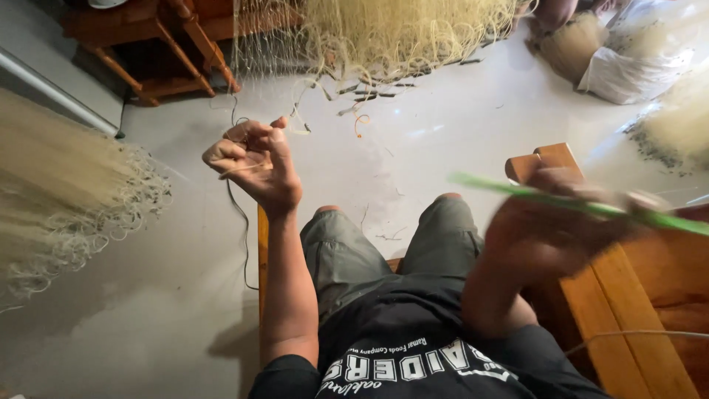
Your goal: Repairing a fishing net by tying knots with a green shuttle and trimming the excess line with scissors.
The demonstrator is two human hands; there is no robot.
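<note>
- Pale fishing-net twine runs through the left hand, raised above the person's left knee in the head view; the fingers are curled in and pinched on the thin strand, thumb pointing up.
- From that fist a dark thin line drops toward the pale floor beside the seat.
- The right hand is blurred over the right thigh and closed around a long green netting needle, which slants from the middle of the frame out to the right edge.
- The person sits in grey shorts and a black printed shirt, knees pointing toward the top of the frame.
- A wooden bench lies under and to the right of the right arm, its rounded post rising just behind the right hand; a thin white cord crosses its near planks.
- A heap of cream netting spreads on the floor along the left edge, its loops frayed outward.
- More yellowish netting hangs at the top centre, loose ends trailing onto the floor below it.
- Reddish wooden furniture legs stand at the top left corner.
- At the top right corner, another person in white clothing crouches beside further netting.
</note>
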